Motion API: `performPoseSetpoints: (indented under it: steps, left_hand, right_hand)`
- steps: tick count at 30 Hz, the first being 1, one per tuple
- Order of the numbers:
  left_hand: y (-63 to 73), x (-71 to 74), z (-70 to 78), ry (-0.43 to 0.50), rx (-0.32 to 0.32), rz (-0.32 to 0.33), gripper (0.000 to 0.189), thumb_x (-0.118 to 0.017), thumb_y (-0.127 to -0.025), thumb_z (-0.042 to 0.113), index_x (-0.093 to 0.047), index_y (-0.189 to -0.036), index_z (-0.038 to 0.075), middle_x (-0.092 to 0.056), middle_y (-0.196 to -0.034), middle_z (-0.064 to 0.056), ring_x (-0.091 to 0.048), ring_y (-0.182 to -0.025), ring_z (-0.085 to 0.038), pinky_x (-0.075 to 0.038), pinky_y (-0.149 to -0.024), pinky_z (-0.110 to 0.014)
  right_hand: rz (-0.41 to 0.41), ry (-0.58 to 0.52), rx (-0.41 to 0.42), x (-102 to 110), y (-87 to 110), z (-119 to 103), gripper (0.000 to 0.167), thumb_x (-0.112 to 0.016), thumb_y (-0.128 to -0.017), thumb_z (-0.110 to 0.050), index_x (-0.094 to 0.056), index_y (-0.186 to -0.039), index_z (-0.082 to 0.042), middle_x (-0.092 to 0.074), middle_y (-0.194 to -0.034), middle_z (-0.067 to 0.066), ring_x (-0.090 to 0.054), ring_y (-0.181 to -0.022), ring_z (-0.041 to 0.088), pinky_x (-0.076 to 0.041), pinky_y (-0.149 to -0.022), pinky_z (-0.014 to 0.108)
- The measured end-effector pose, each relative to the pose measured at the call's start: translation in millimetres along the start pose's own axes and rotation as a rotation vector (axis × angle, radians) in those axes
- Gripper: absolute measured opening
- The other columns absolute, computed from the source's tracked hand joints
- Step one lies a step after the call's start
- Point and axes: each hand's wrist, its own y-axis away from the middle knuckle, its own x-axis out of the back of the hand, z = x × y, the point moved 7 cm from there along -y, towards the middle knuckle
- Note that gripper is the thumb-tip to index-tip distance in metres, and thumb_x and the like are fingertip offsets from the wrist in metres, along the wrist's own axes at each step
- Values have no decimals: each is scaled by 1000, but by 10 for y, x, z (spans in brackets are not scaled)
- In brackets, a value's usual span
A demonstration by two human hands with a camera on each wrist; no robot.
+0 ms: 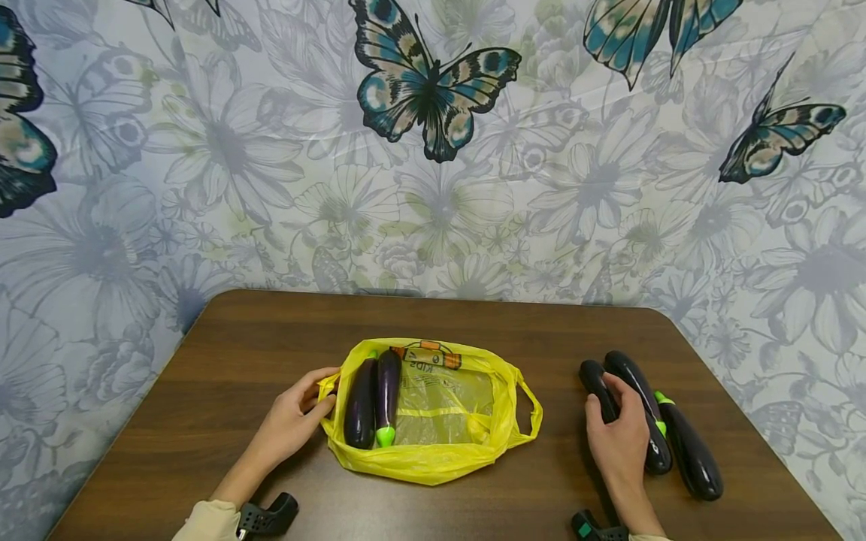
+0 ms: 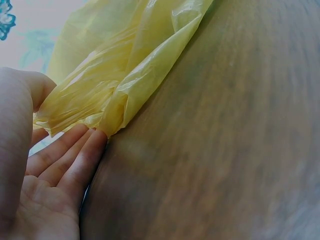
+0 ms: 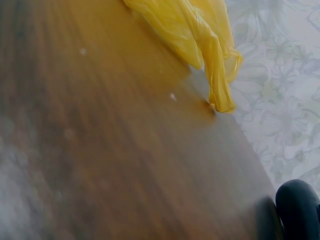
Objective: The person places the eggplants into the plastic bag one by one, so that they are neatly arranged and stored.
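Observation:
A yellow plastic bag lies with its mouth spread wide, and two dark purple eggplants rest side by side in its left part. My left hand holds the bag's left handle between thumb and fingers; the left wrist view shows the gathered plastic there. Off to the right, my right hand grips a dark eggplant, thumb on its left side and fingers on its right. Part of it is hidden by the hand. Its rounded end shows in the right wrist view, where the hand itself is out of sight.
Beside the right hand lie two more eggplants, one close against the fingers and another farther right, with bright green caps. All stands on a brown wooden table. Behind it hangs a butterfly-and-flower patterned cloth. The bag's right handle sticks out sideways.

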Motion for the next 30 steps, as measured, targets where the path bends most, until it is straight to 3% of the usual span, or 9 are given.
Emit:
performPoseSetpoints:
  steps: [3, 9, 18, 25, 30]
  left_hand:
    - [-4, 4, -1, -5, 4, 1, 45, -65, -101, 11, -55, -145, 16, -61, -141, -16, -64, -125, -34, -59, -95, -35]
    - [-2, 5, 2, -10, -1, 1, 45, -65, -101, 11, -55, -145, 15, -61, -142, -16, -64, -126, -35, -58, -97, -40]
    - [-3, 7, 6, -7, -3, 2, 45, -65, -101, 11, -55, -145, 16, -61, -141, -16, -64, -125, -34, -59, -95, -35]
    - [-4, 12, 10, 0, -3, 1, 45, -65, -101, 11, -55, -145, 16, -62, -140, -16, -66, -122, -32, -58, -91, -28]
    - [1, 8, 15, 8, -7, -1, 45, -65, -101, 10, -55, -145, 16, -62, -139, -16, -66, -122, -33, -58, -90, -28]
  right_hand:
    - [-4, -2, -5, 3, -5, 0, 40, -67, -93, -5, -62, -133, -1, -63, -130, 20, -58, -120, 38, -41, -98, 48]
    - [-12, -1, 1, 3, -7, -8, 34, -67, -94, -5, -65, -128, -2, -63, -130, 20, -58, -121, 37, -43, -96, 53]
    - [14, 23, 6, 41, -26, -22, 31, -69, -91, -3, -67, -122, -1, -65, -124, 21, -59, -115, 37, -41, -93, 44]
    - [33, 20, 29, 51, -29, -16, 28, -69, -90, -2, -70, -118, -1, -68, -120, 20, -61, -111, 35, -33, -88, 17]
    - [31, 33, 18, 59, -29, -11, 28, -69, -90, -2, -71, -118, -2, -69, -117, 19, -61, -104, 30, -36, -86, 21]
